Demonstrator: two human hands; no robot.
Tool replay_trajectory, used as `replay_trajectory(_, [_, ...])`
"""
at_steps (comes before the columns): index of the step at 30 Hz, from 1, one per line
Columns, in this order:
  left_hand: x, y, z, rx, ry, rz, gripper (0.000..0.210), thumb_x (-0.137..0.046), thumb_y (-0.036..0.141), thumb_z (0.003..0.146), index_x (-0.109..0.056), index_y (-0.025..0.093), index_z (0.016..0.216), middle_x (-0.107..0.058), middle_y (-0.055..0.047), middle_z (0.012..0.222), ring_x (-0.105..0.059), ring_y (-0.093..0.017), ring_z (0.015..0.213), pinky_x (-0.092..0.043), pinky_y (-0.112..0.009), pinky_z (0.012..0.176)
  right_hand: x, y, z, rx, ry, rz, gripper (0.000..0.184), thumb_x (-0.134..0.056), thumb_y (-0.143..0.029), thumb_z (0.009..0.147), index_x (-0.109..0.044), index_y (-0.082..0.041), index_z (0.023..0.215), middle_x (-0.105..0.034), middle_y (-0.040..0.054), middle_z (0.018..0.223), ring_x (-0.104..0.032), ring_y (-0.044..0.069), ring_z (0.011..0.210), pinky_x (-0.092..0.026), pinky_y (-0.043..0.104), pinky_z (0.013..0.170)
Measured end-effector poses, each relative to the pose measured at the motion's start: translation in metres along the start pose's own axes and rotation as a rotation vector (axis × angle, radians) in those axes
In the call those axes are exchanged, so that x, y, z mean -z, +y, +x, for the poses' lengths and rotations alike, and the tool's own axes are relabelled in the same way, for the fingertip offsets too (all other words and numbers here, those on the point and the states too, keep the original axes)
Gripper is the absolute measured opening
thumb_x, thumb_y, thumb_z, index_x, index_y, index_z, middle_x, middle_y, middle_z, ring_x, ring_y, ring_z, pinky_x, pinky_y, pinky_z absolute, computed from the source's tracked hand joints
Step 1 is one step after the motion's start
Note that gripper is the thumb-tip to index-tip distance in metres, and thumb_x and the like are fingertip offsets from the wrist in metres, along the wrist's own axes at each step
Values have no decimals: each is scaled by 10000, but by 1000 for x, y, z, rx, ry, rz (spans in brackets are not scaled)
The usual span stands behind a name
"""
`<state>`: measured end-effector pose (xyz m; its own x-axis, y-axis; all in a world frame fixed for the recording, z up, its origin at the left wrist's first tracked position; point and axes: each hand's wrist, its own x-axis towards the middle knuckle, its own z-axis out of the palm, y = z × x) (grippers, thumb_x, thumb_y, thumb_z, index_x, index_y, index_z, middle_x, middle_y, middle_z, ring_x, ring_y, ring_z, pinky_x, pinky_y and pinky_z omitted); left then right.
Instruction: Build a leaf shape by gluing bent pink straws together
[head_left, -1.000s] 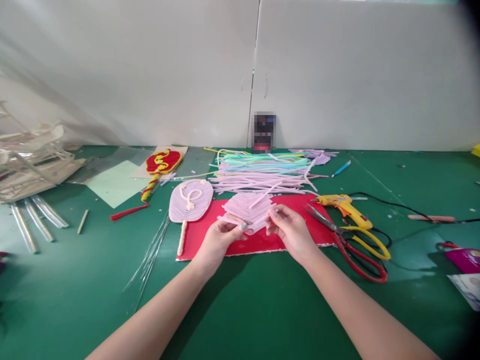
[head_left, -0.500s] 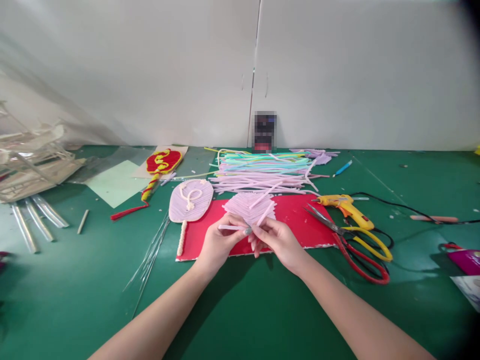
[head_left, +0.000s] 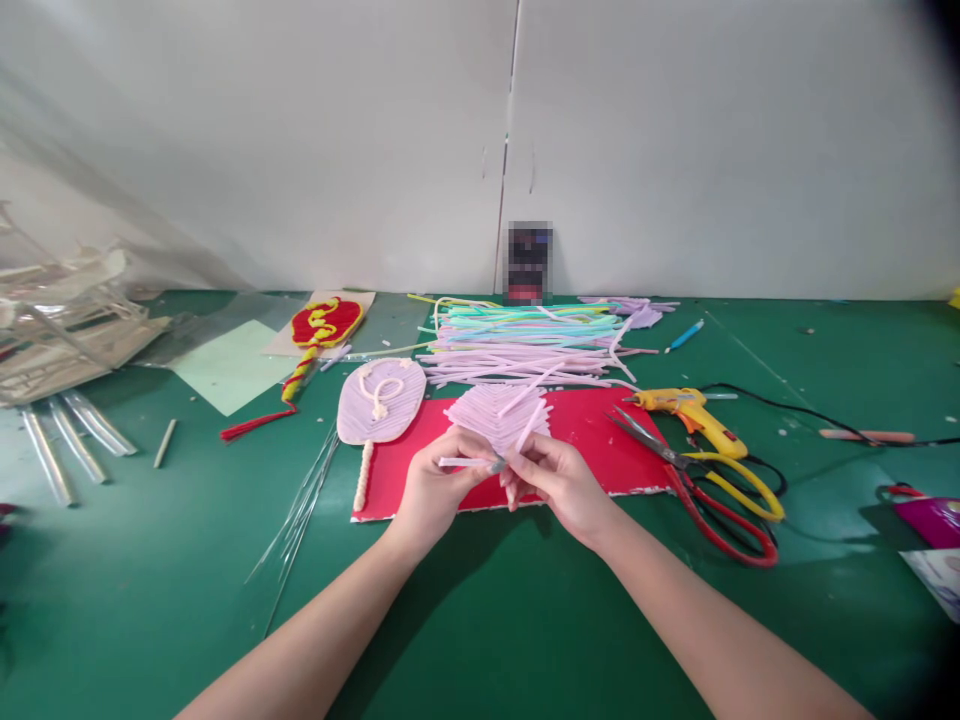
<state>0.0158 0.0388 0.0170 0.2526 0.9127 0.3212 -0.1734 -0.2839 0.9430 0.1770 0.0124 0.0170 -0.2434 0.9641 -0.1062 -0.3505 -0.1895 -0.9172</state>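
Note:
A short pale pink pipe cleaner (head_left: 531, 422) is pinched at its middle between the fingertips of my left hand (head_left: 444, 482) and my right hand (head_left: 561, 482). Its two ends stick out in a V, one leftward over my left fingers, the other up and to the right. Where it bends, my fingertips hide it. Just beyond them lies a lilac panel (head_left: 491, 408) of pipe cleaners set in a chevron, with a loose piece on top. Under it is a red board (head_left: 600, 440). To the left sits a lilac fan (head_left: 381, 405) with a twisted cream handle.
Behind the panel lies a pile of pipe cleaners (head_left: 525, 345). Scissors (head_left: 697, 470) and a yellow glue gun (head_left: 694, 415) with its black cord are at the right. Thin wires (head_left: 300, 510), a red-and-yellow fan (head_left: 328, 325) and clear glue sticks (head_left: 79, 455) lie leftward.
The left end of the pipe cleaner has dipped slightly, and my fingertips have shifted a little at the bend. Both hands stay in the same place.

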Motion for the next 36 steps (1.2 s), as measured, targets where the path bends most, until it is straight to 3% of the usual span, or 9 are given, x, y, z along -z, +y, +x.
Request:
replay_trajectory(12, [3,-1,-3,44,26,180,155,-742,302,722,-667,166,706,-679,-32,720,-616,-166,708,-483,-270,690,7,-2,1,42,11,-102,274,-706,-417,747,-615,-162,708,-635,-8,629,-617,113,530,-545,266,534])
replay_trajectory(20, [3,-1,-1,-25,-4,128,132,-766,283,704,-681,187,673,-686,-23,703,-615,-156,688,-489,-271,691,7,1,2,46,19,-76,256,-727,-397,726,-626,-162,712,-645,0,644,-607,119,547,-556,281,529])
replay_trajectory(29, [3,-1,-4,51,-1,79,110,-729,278,741,-692,176,722,-701,-37,768,-637,-176,765,-498,-286,759,9,1,1,15,-7,-81,215,-700,-367,765,-638,-162,745,-644,0,668,-615,113,572,-554,256,536])
replay_trajectory(36, [2,1,-3,121,38,75,195,-757,343,699,-686,163,675,-697,-36,705,-631,-175,703,-500,-282,712,10,2,-1,-45,-13,-91,237,-696,-393,765,-642,-163,773,-654,-2,680,-622,109,548,-540,262,553])
